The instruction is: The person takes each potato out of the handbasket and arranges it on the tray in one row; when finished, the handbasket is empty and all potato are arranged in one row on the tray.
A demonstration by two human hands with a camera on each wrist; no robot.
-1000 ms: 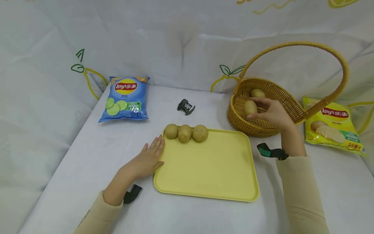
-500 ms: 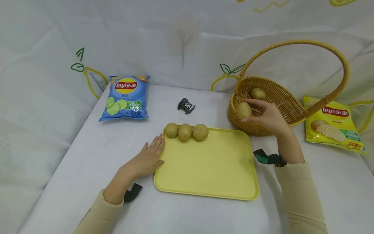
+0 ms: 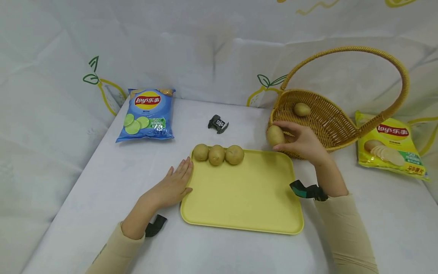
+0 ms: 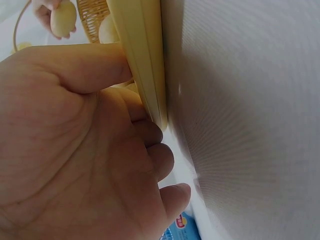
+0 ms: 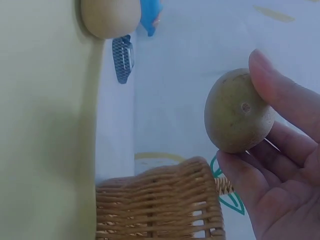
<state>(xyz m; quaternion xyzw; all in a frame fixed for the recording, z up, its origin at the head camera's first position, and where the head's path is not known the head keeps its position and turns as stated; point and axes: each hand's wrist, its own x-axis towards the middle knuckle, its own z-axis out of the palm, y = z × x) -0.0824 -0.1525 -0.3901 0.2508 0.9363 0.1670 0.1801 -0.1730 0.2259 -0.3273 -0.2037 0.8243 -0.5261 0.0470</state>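
Observation:
My right hand (image 3: 301,144) pinches a potato (image 3: 275,136) between thumb and fingers, over the near-left rim of the wicker basket (image 3: 333,127). In the right wrist view this potato (image 5: 239,111) shows a small dark spot on its skin. One more potato (image 3: 302,109) lies inside the basket. Three potatoes, the middle one (image 3: 216,155) among them, sit in a row along the far left edge of the yellow tray (image 3: 241,194). My left hand (image 3: 170,187) rests flat at the tray's left edge, its fingers and thumb touching the rim (image 4: 142,60).
A blue chip bag (image 3: 147,115) lies at the back left, and a yellow chip bag (image 3: 391,146) to the right behind the basket handle (image 3: 407,82). A small black object with a printed label (image 3: 218,124) lies beyond the tray. A white cloth backdrop (image 3: 191,49) hangs behind.
My right hand has carried the potato leftward and toward me, from inside the basket to over its rim near the tray. The left hand and the tray stay put.

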